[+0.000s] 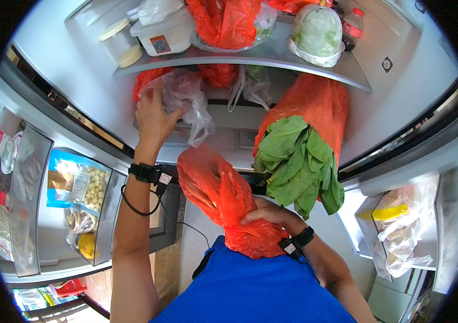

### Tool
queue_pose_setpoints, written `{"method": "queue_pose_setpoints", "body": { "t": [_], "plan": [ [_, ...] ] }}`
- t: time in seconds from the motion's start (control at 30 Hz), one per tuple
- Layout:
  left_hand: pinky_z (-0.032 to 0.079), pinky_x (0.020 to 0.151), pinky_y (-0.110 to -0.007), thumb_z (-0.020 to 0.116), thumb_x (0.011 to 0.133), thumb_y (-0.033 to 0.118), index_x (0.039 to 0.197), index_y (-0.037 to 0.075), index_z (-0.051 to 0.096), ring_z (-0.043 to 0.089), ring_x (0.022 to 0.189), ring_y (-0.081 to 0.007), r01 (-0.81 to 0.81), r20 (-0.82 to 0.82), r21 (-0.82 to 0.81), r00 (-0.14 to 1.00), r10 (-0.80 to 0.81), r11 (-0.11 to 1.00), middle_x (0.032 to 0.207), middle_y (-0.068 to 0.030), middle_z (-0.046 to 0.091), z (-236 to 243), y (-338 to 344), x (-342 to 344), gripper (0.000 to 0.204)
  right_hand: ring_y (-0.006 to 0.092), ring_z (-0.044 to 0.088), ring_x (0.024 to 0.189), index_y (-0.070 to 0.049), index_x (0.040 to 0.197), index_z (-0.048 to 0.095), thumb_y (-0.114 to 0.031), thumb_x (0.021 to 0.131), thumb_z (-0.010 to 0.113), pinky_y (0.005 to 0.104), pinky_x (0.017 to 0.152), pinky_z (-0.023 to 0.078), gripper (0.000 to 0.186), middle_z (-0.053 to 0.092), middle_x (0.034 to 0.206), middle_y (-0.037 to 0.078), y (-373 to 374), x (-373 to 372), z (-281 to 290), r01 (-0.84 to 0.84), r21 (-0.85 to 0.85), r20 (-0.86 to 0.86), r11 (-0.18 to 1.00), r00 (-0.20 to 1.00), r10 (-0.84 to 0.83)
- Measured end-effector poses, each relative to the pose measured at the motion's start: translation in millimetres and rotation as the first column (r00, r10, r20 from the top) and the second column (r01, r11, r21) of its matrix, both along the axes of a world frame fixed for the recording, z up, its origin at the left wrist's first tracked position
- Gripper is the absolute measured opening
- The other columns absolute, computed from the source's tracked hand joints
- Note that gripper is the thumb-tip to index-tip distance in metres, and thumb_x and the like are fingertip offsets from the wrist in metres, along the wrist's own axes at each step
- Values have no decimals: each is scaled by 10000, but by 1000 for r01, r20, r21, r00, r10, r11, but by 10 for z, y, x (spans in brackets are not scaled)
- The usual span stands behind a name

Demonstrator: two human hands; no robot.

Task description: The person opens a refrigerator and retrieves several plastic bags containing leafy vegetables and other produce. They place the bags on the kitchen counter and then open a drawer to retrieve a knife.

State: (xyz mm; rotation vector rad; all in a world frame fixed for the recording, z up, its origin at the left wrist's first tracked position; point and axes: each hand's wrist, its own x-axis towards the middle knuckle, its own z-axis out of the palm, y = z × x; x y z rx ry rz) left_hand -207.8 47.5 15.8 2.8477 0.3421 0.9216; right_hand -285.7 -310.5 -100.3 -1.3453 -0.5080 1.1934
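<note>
My right hand (272,214) is closed round the gathered part of a red plastic bag (213,185), held in front of my body outside the fridge. What the bag contains is hidden. My left hand (155,117) reaches into the lower fridge space with its fingers spread, against or just beside a clear plastic bag (181,92); whether it touches cannot be told. Another red bag (148,81) lies behind those fingers. To the right, green leafy vegetables (299,161) stick out of a large red bag (318,102) toward me.
On the shelf (261,58) above stand a jar (121,43), a white tub (161,35), a red bag (223,24), a wrapped pale green melon or gourd (316,35) and a bottle (353,27). Both fridge doors stand open, their racks holding a blue food packet (75,180) and wrapped food (406,215).
</note>
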Motion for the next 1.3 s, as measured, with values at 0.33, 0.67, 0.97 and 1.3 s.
{"method": "queue_pose_setpoints", "body": {
  "t": [0.33, 0.67, 0.97, 1.3],
  "plan": [
    [495, 892, -498, 729, 840, 168, 1132, 72, 719, 594, 1040, -397, -80, 65, 177, 995, 70, 981, 1072, -207, 619, -352, 288, -112, 308, 223, 502, 1372, -14, 1522, 437, -134, 813, 795, 367, 1180, 350, 803, 574, 1475, 108, -73, -45, 35, 8, -7, -12, 1000, 1000, -8],
    [520, 987, -430, 641, 791, -83, 1125, 54, 669, 634, 1145, -393, 740, 200, -199, 672, -713, 642, 1239, -168, 636, -60, -945, -951, 363, 255, 504, 1389, -11, 1530, 421, -209, 770, 812, 390, 1211, 331, 877, 552, 1501, 129, -178, -75, 2, 57, -95, -85, 994, 994, -65],
    [255, 1204, -652, 677, 898, 603, 1474, 171, 559, 384, 1457, -468, 222, -44, 410, 974, -224, 885, 1558, -163, 472, -141, -153, 316, 730, 237, 521, 1371, -3, 1542, 393, -171, 812, 797, 395, 1191, 365, 851, 560, 1492, 132, -35, -209, -4, -3, -82, -144, 997, 989, -9],
    [507, 985, -557, 701, 845, 688, 1231, 46, 694, 674, 1128, -441, 141, -177, 216, 979, -103, 966, 1163, -243, 715, -447, 522, 247, 749, 245, 583, 1301, 16, 1481, 483, -178, 795, 803, 376, 1141, 413, 782, 627, 1406, 141, -77, -263, -20, 20, -197, -205, 980, 977, -62]
  ]
}}
